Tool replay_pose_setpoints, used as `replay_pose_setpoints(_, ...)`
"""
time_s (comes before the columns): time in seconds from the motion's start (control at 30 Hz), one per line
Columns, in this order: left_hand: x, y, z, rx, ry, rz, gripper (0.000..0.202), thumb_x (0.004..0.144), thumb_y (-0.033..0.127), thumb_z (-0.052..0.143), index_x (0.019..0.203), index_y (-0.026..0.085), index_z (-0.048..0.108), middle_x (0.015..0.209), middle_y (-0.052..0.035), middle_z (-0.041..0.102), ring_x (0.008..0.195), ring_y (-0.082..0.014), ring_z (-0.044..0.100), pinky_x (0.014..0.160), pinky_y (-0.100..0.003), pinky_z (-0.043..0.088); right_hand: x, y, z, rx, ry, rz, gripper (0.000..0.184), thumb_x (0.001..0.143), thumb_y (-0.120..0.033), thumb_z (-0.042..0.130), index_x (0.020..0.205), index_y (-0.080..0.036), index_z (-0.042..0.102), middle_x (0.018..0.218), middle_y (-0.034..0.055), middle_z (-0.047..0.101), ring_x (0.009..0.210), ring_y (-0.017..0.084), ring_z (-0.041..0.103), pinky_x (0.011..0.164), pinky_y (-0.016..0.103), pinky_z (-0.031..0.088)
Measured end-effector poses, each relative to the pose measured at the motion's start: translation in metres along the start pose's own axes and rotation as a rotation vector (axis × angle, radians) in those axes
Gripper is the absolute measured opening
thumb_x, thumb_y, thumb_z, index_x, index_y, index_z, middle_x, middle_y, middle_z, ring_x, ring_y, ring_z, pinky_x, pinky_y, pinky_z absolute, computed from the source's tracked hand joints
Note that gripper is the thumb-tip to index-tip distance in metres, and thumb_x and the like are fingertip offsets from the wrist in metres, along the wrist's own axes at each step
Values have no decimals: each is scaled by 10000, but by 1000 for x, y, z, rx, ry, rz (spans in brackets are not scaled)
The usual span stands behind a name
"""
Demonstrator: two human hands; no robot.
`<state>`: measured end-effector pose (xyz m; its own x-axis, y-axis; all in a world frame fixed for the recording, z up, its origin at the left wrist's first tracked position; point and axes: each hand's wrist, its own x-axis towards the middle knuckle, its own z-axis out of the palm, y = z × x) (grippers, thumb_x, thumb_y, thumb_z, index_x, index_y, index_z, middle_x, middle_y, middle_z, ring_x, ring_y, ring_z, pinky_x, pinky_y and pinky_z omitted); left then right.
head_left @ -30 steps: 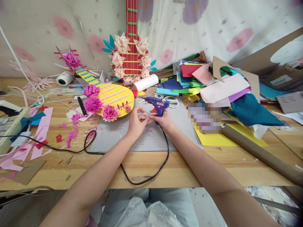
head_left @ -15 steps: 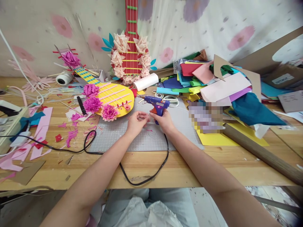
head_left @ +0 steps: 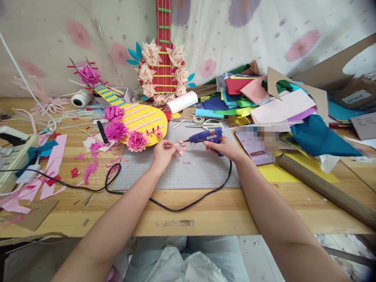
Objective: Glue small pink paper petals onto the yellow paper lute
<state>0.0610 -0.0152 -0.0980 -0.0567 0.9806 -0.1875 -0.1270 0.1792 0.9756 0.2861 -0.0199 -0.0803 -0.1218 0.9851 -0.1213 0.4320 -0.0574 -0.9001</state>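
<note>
My right hand (head_left: 225, 148) is wrapped round the grip of a blue hot glue gun (head_left: 205, 136), whose nozzle points left. Just past the nozzle lie small salmon-pink paper pieces (head_left: 183, 144) on the grey cutting mat (head_left: 135, 168). My left hand (head_left: 163, 156) has its thumb and fingers pinched together beside those pieces. A small pink paper piece (head_left: 178, 155) shows at its fingertips. Behind the left hand rests a yellow paper guitar (head_left: 147, 117) with magenta paper flowers on its edge.
A red flower-trimmed guitar (head_left: 163, 74) leans at the back. Scissors (head_left: 212, 124) lie behind the glue gun. A phone (head_left: 254, 147), coloured paper (head_left: 282, 107) and a cardboard tube (head_left: 323, 186) occupy the right. The black cord (head_left: 188, 207) loops across the table front.
My right hand has moved right with the glue gun, and the nozzle has swung to beside the pink pieces. My left hand has shifted slightly left. The cord has followed the gun.
</note>
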Motion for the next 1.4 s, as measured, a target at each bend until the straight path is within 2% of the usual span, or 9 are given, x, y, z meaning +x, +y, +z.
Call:
replay_pose_setpoints(0.33, 1, 2, -1, -68, 10, -45, 195, 709, 83, 669, 756, 136, 487, 588, 17, 624, 569, -124, 654, 504, -224, 537, 0, -11, 20, -47, 36, -9, 462, 594, -631, 682, 566, -190, 546, 432, -39, 456, 413, 81, 386, 408, 243, 293)
replay_pose_setpoints(0.6, 3, 0, -3, -74, 0, -49, 206, 697, 103, 681, 751, 143, 487, 597, 12, 634, 586, -137, 664, 517, -233, 538, 2, -9, 19, -11, 43, -14, 492, 547, -661, 695, 538, -198, 528, 428, -41, 461, 400, 79, 383, 384, 235, 281)
replay_pose_setpoints(0.93, 1, 3, -2, -62, -2, -52, 222, 693, 118, 694, 750, 147, 481, 603, 8, 635, 595, -145, 665, 540, -252, 536, -1, -12, 19, -59, 21, 27, 435, 642, -596, 666, 569, -196, 514, 474, -31, 457, 450, 90, 373, 447, 257, 285)
replay_pose_setpoints(1.4, 1, 1, -2, -42, -27, -41, 181, 722, 78, 651, 765, 135, 485, 606, 6, 636, 561, -134, 658, 529, -241, 529, 0, -11, 21, -33, 38, 25, 447, 610, -621, 673, 587, -201, 521, 456, -38, 447, 437, 92, 380, 433, 255, 285)
